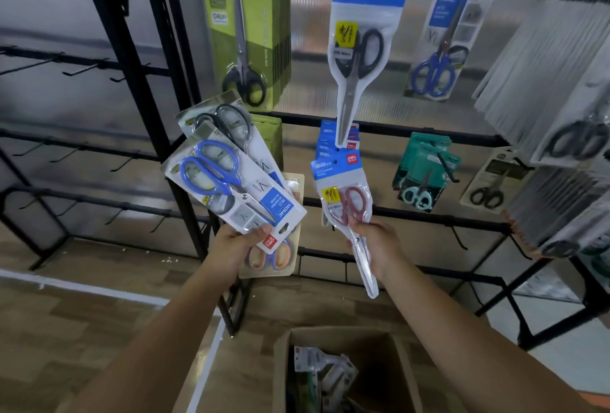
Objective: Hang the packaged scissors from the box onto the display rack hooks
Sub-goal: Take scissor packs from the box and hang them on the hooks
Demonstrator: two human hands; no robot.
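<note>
The display rack [185,89] serves as the landmark: a black frame with horizontal bars and hooks. Left of its main upright, the hooks [79,69] hang bare. Just right of the upright, the left hand [236,242] grips a fanned bunch of packs by their lower ends, thumb curled over the front card; the front one is the blue-handled scissors pack [232,186], with a black-handled pack [224,122] behind it and an orange-handled pack [274,254] lower down. Above this bunch, a stack of green scissors packs [244,32] hangs from a top-row hook. Further right, at the rack's middle, the right hand [376,241] pinches the red-handled scissors pack [346,207] around its blade section, its blue header card held up against the stack of like packs [333,138] on a middle-row hook. Above hangs a black-handled pouch [359,52], and right of it a blue-handled card [442,46]. Teal packs [425,171] and grey stacks [554,82] fill the rack's right side. Below the rack, on the floor, the cardboard box [346,376] stands open with more packs inside.
</note>
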